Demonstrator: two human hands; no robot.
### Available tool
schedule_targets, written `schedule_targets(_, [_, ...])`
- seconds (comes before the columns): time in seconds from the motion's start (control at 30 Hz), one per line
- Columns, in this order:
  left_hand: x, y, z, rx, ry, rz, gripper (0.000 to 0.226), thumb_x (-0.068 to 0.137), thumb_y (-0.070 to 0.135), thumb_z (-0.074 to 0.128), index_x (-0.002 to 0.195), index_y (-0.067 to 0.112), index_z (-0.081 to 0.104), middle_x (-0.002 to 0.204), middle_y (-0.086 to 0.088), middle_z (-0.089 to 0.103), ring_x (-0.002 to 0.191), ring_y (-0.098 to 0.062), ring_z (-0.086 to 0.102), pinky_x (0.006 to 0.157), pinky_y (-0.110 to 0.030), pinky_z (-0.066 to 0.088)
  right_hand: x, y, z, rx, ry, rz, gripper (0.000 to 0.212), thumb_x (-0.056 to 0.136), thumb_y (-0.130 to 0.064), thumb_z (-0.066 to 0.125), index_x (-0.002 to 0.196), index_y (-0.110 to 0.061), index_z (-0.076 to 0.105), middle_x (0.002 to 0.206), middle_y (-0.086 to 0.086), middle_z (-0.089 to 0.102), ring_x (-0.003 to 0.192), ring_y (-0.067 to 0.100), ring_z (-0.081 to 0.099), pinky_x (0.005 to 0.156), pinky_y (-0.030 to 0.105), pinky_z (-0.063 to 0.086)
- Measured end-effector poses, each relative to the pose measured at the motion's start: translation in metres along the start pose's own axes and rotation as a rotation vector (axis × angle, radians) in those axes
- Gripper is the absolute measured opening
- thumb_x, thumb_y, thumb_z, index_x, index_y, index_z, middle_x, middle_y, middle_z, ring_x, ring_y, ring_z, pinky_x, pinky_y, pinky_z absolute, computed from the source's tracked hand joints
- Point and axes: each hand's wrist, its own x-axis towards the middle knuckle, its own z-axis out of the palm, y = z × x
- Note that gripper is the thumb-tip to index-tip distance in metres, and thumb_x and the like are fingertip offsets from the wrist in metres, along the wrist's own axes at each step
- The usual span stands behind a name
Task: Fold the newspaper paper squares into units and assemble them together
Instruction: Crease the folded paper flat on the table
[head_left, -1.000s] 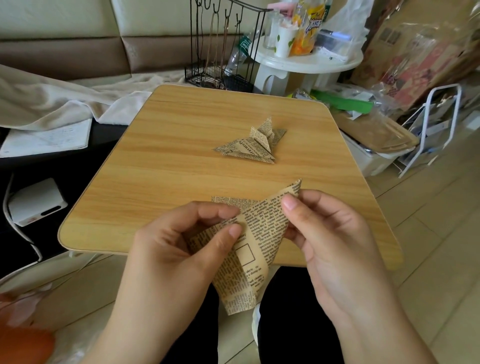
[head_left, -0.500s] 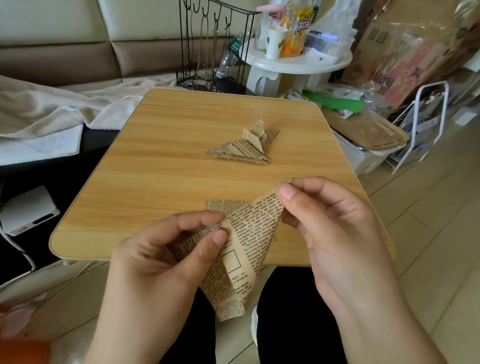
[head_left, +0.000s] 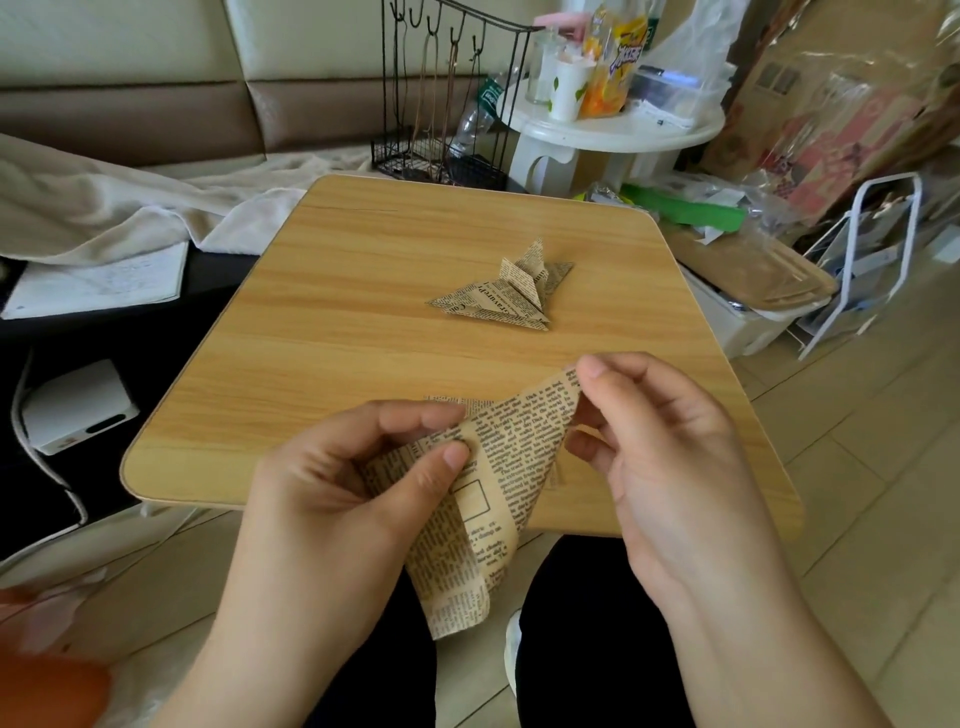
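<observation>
I hold a tan newspaper-print paper square (head_left: 498, 488) in the air over the near edge of the wooden table (head_left: 332, 332). It is half folded and hangs point down. My left hand (head_left: 343, 499) pinches its left side between thumb and fingers. My right hand (head_left: 654, 457) pinches its upper right corner at the fingertips. A pile of folded newspaper units (head_left: 511, 293) lies flat on the table's far middle, apart from both hands.
A black wire rack (head_left: 441, 104) stands behind the table. A white round side table (head_left: 613, 135) with cups and a snack bag is at the back right. A beige blanket (head_left: 104, 202), a white box (head_left: 78, 405) and right-side clutter surround the table.
The head view has shifted slightly. My right hand has drawn the upper corner a little inward and down; both hands keep their grip on the paper.
</observation>
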Motion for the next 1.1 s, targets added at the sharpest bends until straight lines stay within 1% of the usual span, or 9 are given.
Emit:
schedule_targets(0.13, [0.009,0.002,-0.007,0.063,-0.034,0.011,0.025,0.058,0.03,0.071,0.082,0.037,0.074,0.077,0.009,0.073,0.071,-0.005,0.069,0.062,-0.016,0.054,-0.004,-0.001,-0.003,-0.121,-0.185,0.069,0.02,0.065,-0.039,0.084,0.072,-0.023,0.074,0.074,0.0,0.072,0.069,0.008,0.063,0.07,0.029,0.05])
schedule_targets(0.27, [0.013,0.001,-0.014,0.044,-0.06,-0.01,0.026,0.058,0.032,0.072,0.084,0.031,0.074,0.077,0.002,0.073,0.072,-0.014,0.07,0.065,-0.022,0.056,-0.001,0.001,0.0,-0.107,-0.192,0.014,0.014,0.068,-0.026,0.081,0.061,-0.021,0.07,0.06,-0.002,0.065,0.057,0.005,0.058,0.056,0.018,0.046])
schedule_targets(0.43, [0.017,0.0,-0.021,-0.085,-0.108,-0.074,0.022,0.061,0.024,0.072,0.083,0.024,0.074,0.078,-0.003,0.073,0.072,-0.018,0.07,0.064,-0.024,0.056,0.0,0.007,0.005,-0.058,-0.175,0.012,0.008,0.066,-0.024,0.069,0.059,-0.021,0.07,0.056,-0.002,0.063,0.055,0.005,0.056,0.056,0.017,0.045])
schedule_targets(0.57, [0.018,0.0,-0.026,-0.088,-0.141,-0.082,0.021,0.064,0.021,0.076,0.084,0.025,0.074,0.082,-0.002,0.073,0.076,-0.019,0.07,0.069,-0.029,0.058,-0.001,0.007,0.008,-0.052,-0.178,0.025,0.015,0.061,-0.016,0.082,0.057,-0.02,0.069,0.057,-0.002,0.063,0.055,0.005,0.055,0.058,0.019,0.045])
schedule_targets(0.7, [0.019,0.0,-0.027,-0.044,-0.105,-0.057,0.021,0.063,0.024,0.073,0.084,0.023,0.073,0.083,0.0,0.074,0.077,-0.022,0.071,0.07,-0.034,0.059,-0.001,0.009,0.008,-0.034,-0.181,0.014,0.02,0.058,-0.033,0.084,0.058,-0.02,0.069,0.06,0.0,0.064,0.058,0.007,0.055,0.058,0.019,0.047])
schedule_targets(0.77, [0.019,0.001,-0.027,-0.031,-0.091,-0.045,0.022,0.062,0.026,0.072,0.083,0.024,0.073,0.082,0.0,0.074,0.076,-0.021,0.071,0.07,-0.033,0.059,-0.001,0.011,0.008,-0.035,-0.183,-0.001,0.034,0.046,-0.045,0.086,0.061,-0.02,0.07,0.063,0.0,0.066,0.06,0.007,0.056,0.058,0.018,0.048])
schedule_targets(0.9, [0.018,0.002,-0.027,-0.017,-0.065,-0.04,0.021,0.062,0.027,0.072,0.082,0.023,0.074,0.08,0.0,0.074,0.076,-0.025,0.07,0.072,-0.039,0.058,-0.001,0.012,0.008,-0.047,-0.183,-0.003,0.039,0.046,-0.052,0.085,0.062,-0.02,0.069,0.065,0.0,0.066,0.063,0.008,0.058,0.06,0.018,0.048])
schedule_targets(1.03, [0.017,0.002,-0.027,-0.005,-0.054,-0.034,0.019,0.062,0.028,0.072,0.081,0.025,0.074,0.078,0.0,0.074,0.075,-0.025,0.07,0.07,-0.039,0.058,-0.003,0.009,0.01,-0.054,-0.18,0.016,0.022,0.058,-0.034,0.085,0.059,-0.02,0.069,0.062,-0.001,0.066,0.06,0.007,0.057,0.06,0.019,0.047])
schedule_targets(1.1, [0.016,0.002,-0.027,0.004,-0.064,-0.034,0.02,0.062,0.029,0.072,0.081,0.025,0.075,0.078,0.001,0.074,0.073,-0.022,0.071,0.066,-0.035,0.059,-0.003,0.008,0.01,-0.039,-0.174,0.042,0.013,0.065,-0.026,0.076,0.057,-0.019,0.069,0.062,-0.001,0.066,0.059,0.007,0.057,0.06,0.02,0.047])
